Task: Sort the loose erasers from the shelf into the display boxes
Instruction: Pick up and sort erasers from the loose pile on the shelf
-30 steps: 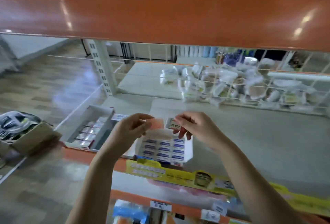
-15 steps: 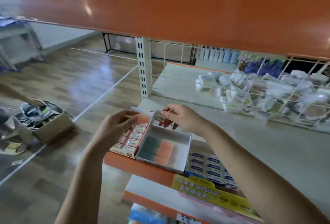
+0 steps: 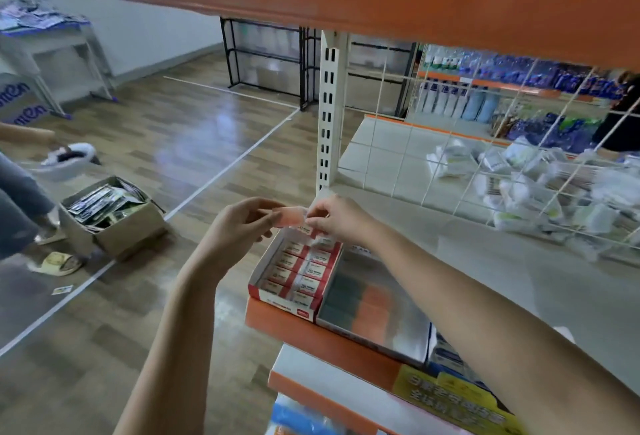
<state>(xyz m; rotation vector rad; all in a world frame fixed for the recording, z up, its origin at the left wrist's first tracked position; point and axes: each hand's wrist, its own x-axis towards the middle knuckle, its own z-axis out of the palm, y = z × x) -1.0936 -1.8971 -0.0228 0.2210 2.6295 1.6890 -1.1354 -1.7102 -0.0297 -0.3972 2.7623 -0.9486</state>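
Head view: both hands, left hand (image 3: 239, 226) and right hand (image 3: 334, 218), pinch one eraser (image 3: 289, 218) above the back of the red display box (image 3: 294, 270) at the shelf (image 3: 346, 337) edge; a loose pinch could drop it to the floor.

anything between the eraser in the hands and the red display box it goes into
Nothing visible. Both the left hand and the right hand hold the eraser just above the far end of the open-topped red display box.
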